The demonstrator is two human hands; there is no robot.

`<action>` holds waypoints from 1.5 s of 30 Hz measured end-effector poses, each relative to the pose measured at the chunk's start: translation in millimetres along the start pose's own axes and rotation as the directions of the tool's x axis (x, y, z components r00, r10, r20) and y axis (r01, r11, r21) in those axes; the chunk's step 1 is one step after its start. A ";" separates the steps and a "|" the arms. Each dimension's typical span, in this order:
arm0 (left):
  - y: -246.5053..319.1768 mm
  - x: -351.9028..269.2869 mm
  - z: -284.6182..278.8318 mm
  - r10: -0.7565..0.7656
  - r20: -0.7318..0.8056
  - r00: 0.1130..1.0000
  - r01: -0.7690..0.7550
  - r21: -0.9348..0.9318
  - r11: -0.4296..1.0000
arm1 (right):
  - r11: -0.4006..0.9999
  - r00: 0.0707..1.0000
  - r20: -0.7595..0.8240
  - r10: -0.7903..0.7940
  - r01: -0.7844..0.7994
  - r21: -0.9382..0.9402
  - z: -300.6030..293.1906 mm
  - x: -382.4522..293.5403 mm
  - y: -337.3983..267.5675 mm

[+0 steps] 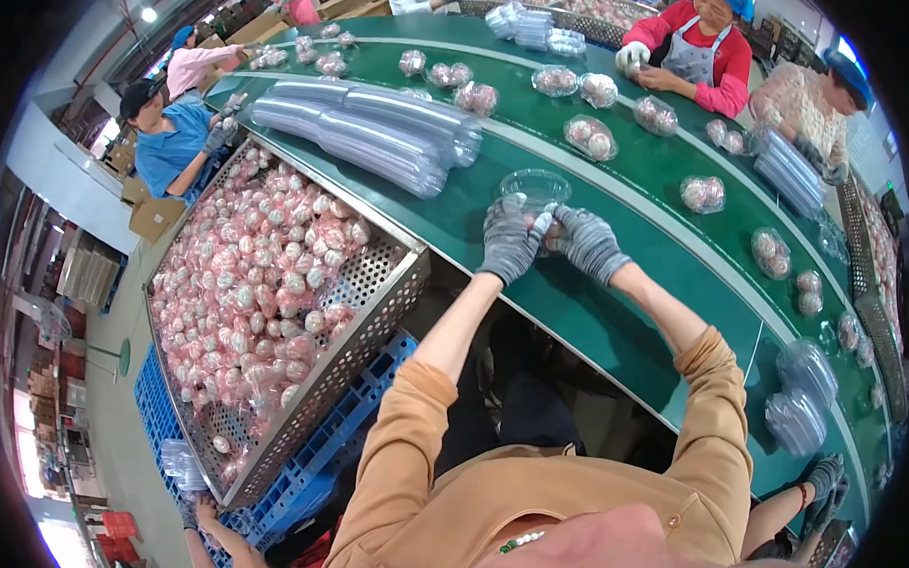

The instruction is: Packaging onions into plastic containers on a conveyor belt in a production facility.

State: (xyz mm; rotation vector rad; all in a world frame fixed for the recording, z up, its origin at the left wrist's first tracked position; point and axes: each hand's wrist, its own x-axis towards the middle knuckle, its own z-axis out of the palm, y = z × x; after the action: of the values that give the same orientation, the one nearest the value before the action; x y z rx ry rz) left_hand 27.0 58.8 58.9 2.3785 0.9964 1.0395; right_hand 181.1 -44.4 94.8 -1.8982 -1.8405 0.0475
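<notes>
Over the green worktable (452,216), my left hand (511,237) and my right hand (586,236), both in grey knit gloves, grip a clear plastic clamshell container (535,185) from its two sides. Its round lid stands raised beyond my fingers, and wrapped balls show between my thumbs. Nested stacks of clear plastic containers (366,129) lie farther away to the left. To my left, a perforated metal bin (352,363) holds a heap of small striped balls in clear and pinkish wrap (259,276).
A green conveyor belt (645,165) carries filled clear packs (590,137) beyond my hands. More container stacks (804,392) lie at right. Co-workers (706,57) stand across and around the table; a neighbour's gloved hands (825,481) are at lower right. A blue pallet (318,454) lies under the bin.
</notes>
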 end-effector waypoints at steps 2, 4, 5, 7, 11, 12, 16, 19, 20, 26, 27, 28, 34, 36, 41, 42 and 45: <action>21.2 -15.8 9.5 -0.121 -0.145 0.982 0.115 -0.045 0.992 | 0.998 0.996 -0.073 0.042 -0.045 -0.034 13.2 -16.4 6.2; 39.4 -30.1 22.9 -0.127 -0.313 0.941 0.128 -0.018 0.992 | 0.985 0.986 -0.065 0.154 -0.159 -0.074 19.7 -19.4 -1.6; 39.0 -35.4 27.6 -0.063 -0.361 0.930 0.087 0.051 0.995 | 0.993 0.986 -0.118 0.117 -0.118 0.001 17.8 -21.7 -4.9; 28.3 -32.6 25.7 -0.049 -0.329 0.943 0.049 -0.006 0.999 | 0.987 0.979 -0.171 0.108 -0.084 0.140 14.1 -30.3 -14.2; 2.0 19.0 0.9 0.054 0.150 0.987 -0.048 -0.046 0.998 | 0.887 0.990 -0.115 0.076 -0.015 0.462 35.5 -39.6 32.4; -0.6 31.9 -2.3 0.075 0.238 0.968 -0.065 -0.048 0.997 | 0.836 0.986 -0.161 0.043 0.053 0.546 36.8 -33.5 30.9; 4.8 39.2 7.1 0.075 0.259 0.963 -0.116 0.146 0.982 | 0.902 0.969 -0.103 0.223 -0.165 0.400 47.9 -41.3 18.7; -11.3 21.0 2.6 0.236 0.010 0.972 -0.236 0.089 0.968 | 0.900 0.976 -0.125 0.179 -0.111 0.422 40.2 -39.0 7.2; -17.8 14.1 -1.3 0.208 -0.030 0.978 -0.207 0.033 0.978 | 0.913 0.970 -0.069 0.232 -0.192 0.360 31.2 -37.1 -4.0; -45.4 -12.0 2.9 -0.109 0.136 0.985 0.175 -0.788 0.590 | 0.953 0.974 -0.220 0.054 0.015 0.302 31.1 -39.1 -32.4; -49.9 -10.6 -2.8 -0.016 0.171 0.985 0.142 -0.762 0.632 | 0.973 0.989 -0.131 0.062 -0.031 0.228 28.0 -40.5 -33.7; -55.0 -9.7 -9.7 0.076 0.207 0.975 0.103 -0.736 0.669 | 0.978 0.988 -0.142 0.061 -0.030 0.209 23.7 -40.7 -38.2; -59.2 6.9 -36.9 0.250 0.258 0.933 -0.131 -0.403 0.906 | 0.981 0.991 -0.134 -0.016 0.042 0.192 16.4 -36.8 -46.1; -46.2 14.7 -33.8 0.227 0.190 0.955 -0.162 -0.303 0.939 | 0.981 0.987 -0.158 -0.040 0.069 0.181 18.6 -37.9 -46.0; -43.9 9.8 -25.5 0.265 0.190 0.945 -0.216 -0.243 0.946 | 0.968 0.989 -0.148 0.020 0.017 0.250 17.8 -37.2 -44.9; -45.7 4.4 -21.5 0.297 0.121 0.947 -0.259 -0.256 0.931 | 0.968 0.989 -0.149 0.021 0.017 0.251 18.8 -38.1 -44.8; -67.1 -11.7 -12.2 0.235 0.122 0.964 -0.136 -0.533 0.835 | 0.962 0.982 -0.186 -0.018 0.068 0.264 24.5 -32.5 -53.6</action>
State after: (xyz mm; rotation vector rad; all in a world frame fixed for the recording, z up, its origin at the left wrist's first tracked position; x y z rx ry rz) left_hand -18.7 96.9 23.6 2.0840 0.3510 0.9791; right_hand 119.7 -69.1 82.9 -1.6190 -1.6599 0.1013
